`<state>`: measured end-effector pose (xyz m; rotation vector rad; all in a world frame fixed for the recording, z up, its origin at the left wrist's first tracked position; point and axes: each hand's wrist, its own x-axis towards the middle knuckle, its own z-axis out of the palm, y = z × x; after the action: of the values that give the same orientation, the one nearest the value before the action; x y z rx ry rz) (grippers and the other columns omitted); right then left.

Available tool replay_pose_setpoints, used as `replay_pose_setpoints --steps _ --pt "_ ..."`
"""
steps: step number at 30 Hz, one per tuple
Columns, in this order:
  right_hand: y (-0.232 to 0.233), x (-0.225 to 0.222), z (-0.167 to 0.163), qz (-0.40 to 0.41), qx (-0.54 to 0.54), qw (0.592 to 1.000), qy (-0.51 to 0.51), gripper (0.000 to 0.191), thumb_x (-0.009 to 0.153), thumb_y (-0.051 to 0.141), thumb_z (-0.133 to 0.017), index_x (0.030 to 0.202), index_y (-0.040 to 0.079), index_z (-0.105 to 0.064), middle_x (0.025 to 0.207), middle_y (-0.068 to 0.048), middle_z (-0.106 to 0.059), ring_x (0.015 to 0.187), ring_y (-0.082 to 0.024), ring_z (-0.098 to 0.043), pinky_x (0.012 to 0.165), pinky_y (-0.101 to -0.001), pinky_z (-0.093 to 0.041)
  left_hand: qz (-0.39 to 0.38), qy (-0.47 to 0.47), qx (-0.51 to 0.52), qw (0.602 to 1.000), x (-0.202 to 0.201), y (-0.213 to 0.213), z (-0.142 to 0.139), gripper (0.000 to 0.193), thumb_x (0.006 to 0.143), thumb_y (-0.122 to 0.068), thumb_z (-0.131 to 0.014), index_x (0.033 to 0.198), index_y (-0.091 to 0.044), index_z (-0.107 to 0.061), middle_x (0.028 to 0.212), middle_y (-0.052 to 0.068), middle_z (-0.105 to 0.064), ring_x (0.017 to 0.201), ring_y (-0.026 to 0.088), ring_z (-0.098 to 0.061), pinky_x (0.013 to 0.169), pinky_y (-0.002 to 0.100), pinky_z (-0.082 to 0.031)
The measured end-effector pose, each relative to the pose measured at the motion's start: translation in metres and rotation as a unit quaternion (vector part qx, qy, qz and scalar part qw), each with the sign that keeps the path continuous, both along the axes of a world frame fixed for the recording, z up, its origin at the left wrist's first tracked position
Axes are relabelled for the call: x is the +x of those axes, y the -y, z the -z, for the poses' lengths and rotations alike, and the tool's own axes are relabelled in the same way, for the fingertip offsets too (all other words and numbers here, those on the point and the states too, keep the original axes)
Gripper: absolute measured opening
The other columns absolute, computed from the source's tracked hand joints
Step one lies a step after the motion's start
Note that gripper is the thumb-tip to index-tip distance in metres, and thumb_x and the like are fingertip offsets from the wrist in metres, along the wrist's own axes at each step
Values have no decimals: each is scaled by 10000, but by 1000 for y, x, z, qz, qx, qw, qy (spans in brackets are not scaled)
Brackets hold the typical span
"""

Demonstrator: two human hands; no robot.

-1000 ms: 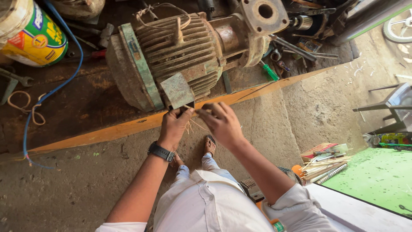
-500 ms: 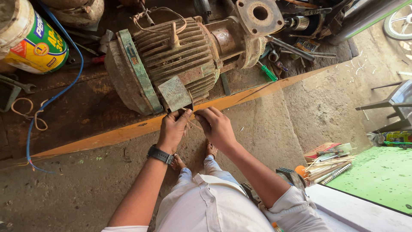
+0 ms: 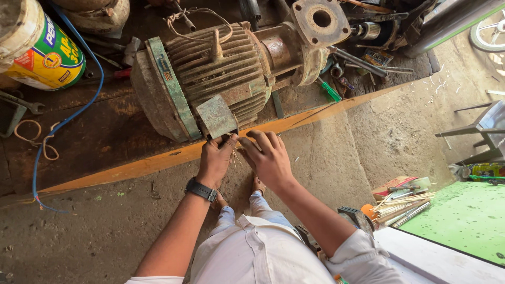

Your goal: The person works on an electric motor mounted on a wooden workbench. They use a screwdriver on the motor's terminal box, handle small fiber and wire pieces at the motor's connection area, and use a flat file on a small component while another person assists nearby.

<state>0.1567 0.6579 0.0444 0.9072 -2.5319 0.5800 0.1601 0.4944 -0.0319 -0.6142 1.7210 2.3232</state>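
A big rusty motor (image 3: pixel 210 84) lies on its side on a low, dark platform (image 3: pixel 105 137) whose front edge is painted orange. Its ribbed body runs toward a flanged pump end (image 3: pixel 318 23) at the platform's far right, and a flat green terminal box (image 3: pixel 216 117) hangs off the near side, just above the front edge. Both hands meet right under that box: the left hand (image 3: pixel 215 158), with a black watch (image 3: pixel 200 189) on its wrist, curls its fingers up against the box's lower edge, and the right hand (image 3: pixel 268 158) is half closed beside it, fingertips pinching thin pale wires (image 3: pixel 235 155) that come out below the box; whether the left hand grips anything I cannot tell. Around the motor the platform is crowded: a yellow and green can (image 3: pixel 39 52) at the far left corner, a blue cable (image 3: pixel 68 121) looping down over the front edge, a spanner (image 3: pixel 23 102) at the left edge, a green screwdriver (image 3: pixel 330 90) and loose metal parts by the right corner. Compared with the earlier frames the hands have barely shifted, keeping close under the box, and the motor has not moved. The concrete floor (image 3: pixel 94 226) below the front edge lies open to the left; to the right sit books and sticks (image 3: pixel 402 197) beside a green mat (image 3: pixel 465 221).
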Motion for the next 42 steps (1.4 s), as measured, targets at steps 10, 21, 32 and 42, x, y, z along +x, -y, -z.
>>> replay_pose_setpoints --steps 10,21,32,42 --pt "3 -12 34 133 -426 613 651 270 896 124 -726 1163 100 -694 1018 -82 -640 897 -280 -650 777 -402 -542 10 -29 -26 999 5 1 -1 245 992 -310 -684 927 -78 -728 680 -80 -568 567 26 -464 499 233 -392" --pt "-4 -4 12 -19 -19 996 85 289 926 147 -725 1208 95 -692 958 -74 -645 883 -273 -668 757 -397 -562 24 -76 -59 995 2 4 6 251 1003 -293 -675 986 -51 -737 807 -86 -643 701 11 -500 607 225 -423" --pt "-4 -8 40 130 -417 653 619 334 894 178 -708 1214 84 -678 988 -73 -608 877 -267 -637 760 -382 -540 48 -9 -95 994 4 3 -3 292 1012 -348 -672 907 -76 -679 740 -68 -549 636 56 -475 553 247 -395" --pt "-28 -4 11 -22 43 999 7 380 853 212 -707 1228 156 -709 1108 -16 -549 1030 -213 -587 871 -351 -517 41 53 -19 998 4 4 -1 227 1001 -284 -636 833 -139 -583 678 -33 -538 576 73 -482 518 249 -345"
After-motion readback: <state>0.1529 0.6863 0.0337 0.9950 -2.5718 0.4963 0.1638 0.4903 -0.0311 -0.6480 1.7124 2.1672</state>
